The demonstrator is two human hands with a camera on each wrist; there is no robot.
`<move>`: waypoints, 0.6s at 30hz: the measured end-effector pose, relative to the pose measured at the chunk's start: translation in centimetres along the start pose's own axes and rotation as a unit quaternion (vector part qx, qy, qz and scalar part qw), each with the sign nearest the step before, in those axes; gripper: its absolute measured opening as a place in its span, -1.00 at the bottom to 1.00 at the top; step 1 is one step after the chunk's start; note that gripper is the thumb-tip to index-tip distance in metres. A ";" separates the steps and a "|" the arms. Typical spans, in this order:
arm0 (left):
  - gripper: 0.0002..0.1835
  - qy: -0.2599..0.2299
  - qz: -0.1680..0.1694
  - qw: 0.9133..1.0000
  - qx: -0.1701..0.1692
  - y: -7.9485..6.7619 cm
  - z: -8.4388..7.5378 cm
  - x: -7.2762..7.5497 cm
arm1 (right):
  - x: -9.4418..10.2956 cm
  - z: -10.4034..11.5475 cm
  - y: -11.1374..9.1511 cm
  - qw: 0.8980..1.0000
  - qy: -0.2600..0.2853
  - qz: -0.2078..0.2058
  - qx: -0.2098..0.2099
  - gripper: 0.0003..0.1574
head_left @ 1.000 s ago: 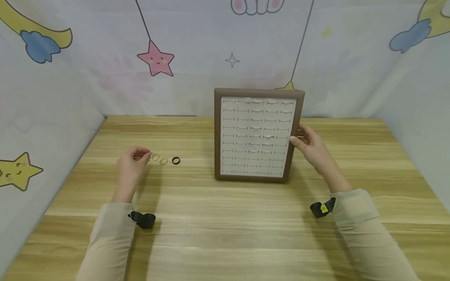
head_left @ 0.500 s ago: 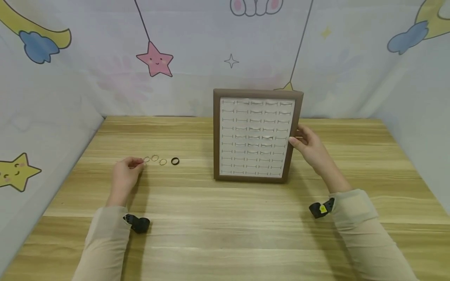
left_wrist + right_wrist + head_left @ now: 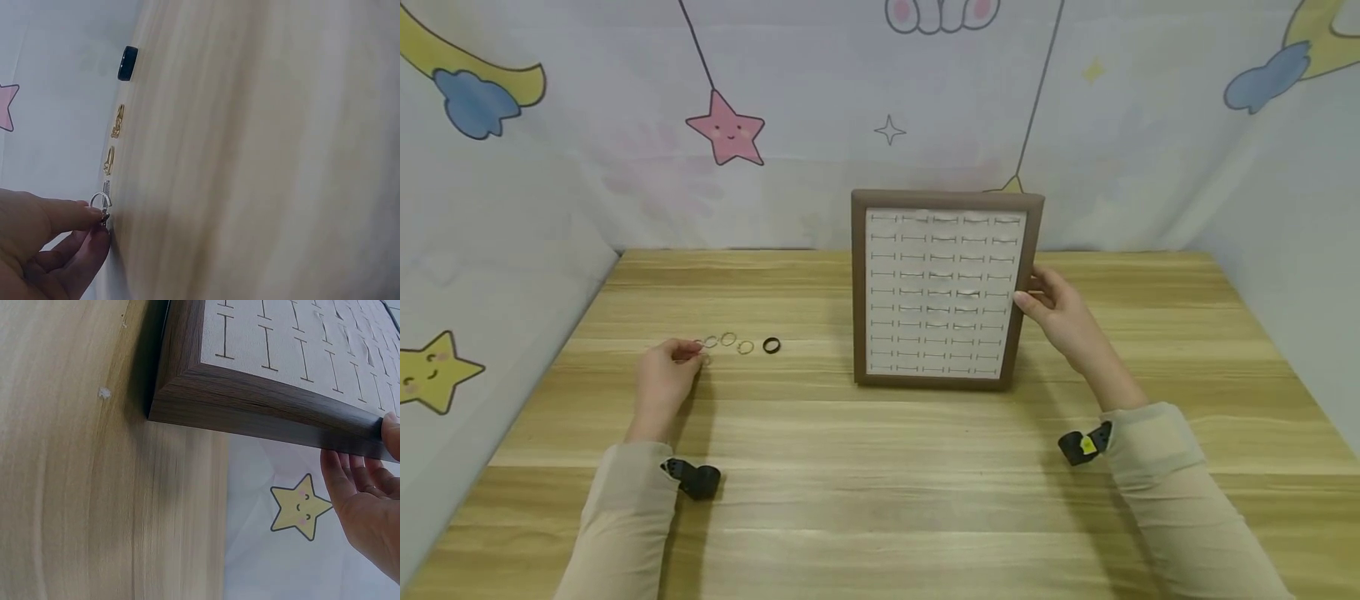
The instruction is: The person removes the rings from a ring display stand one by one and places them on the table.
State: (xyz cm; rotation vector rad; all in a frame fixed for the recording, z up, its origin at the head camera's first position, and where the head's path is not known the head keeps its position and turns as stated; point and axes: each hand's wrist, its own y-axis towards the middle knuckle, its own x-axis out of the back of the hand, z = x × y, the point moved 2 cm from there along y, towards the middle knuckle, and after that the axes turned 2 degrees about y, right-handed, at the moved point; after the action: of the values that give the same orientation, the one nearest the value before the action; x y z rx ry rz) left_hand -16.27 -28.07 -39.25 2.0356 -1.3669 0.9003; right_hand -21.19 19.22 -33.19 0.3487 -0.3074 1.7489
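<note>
My left hand (image 3: 664, 379) pinches a thin silver ring (image 3: 99, 199) between thumb and finger, low over the table's left side. Close behind that ring is a second silver ring (image 3: 107, 186), partly covered. Two gold rings (image 3: 109, 160) and a black ring (image 3: 772, 345) lie in a row to the right of my fingers. With my right hand (image 3: 1058, 312) I grip the right edge of a brown-framed ring display board (image 3: 861, 292), thumb on the front and fingers behind. The board stands upright, its white panel (image 3: 936, 292) cut with rows of slits.
The wooden table (image 3: 880, 483) reaches back to a white cloth backdrop (image 3: 812, 167) printed with stars and moons. Wrist cameras (image 3: 698, 481) are strapped to both sleeves. A small white speck (image 3: 104, 393) lies near the board's lower corner.
My left hand has moved slightly left and toward me, away from the ring row, and now holds a ring clear of it. My right hand keeps its grip on the board.
</note>
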 end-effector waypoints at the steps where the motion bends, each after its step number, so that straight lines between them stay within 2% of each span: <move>1: -0.77 0.001 0.000 1.000 0.001 0.0 0.0 0.0 | 0.0 0.0 0.0 1.000 -0.001 0.000 0.000 -0.24; 11: -0.73 -0.001 0.007 1.000 0.019 -0.1 -0.3 0.1 | 0.0 0.0 0.1 1.000 0.009 0.000 -0.001 -0.26; 18: -0.59 0.000 -0.002 1.000 0.017 -0.4 -1.9 0.3 | 0.1 0.1 0.1 1.000 0.013 0.008 -0.009 -0.25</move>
State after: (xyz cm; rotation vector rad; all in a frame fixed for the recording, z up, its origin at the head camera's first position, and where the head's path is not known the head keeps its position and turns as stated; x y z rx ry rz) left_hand -16.26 -26.77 -37.81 2.0631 -1.3554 0.9273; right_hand -21.33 19.26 -33.06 0.3104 -0.3077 1.7639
